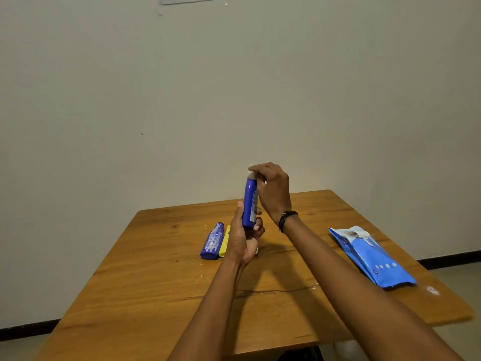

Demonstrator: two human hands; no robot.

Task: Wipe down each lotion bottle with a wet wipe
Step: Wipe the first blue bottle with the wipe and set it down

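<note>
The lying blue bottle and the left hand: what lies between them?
In the head view, a yellow bottle lies between the lying blue bottle and the left hand, partly hidden behind that hand.

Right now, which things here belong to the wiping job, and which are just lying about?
Job: held blue bottle, gripped by left hand; white wipe, pinched at its top by right hand; lying blue bottle; yellow bottle; blue wipes pack.
Just about: wooden table; wristband; paper on wall.
</note>
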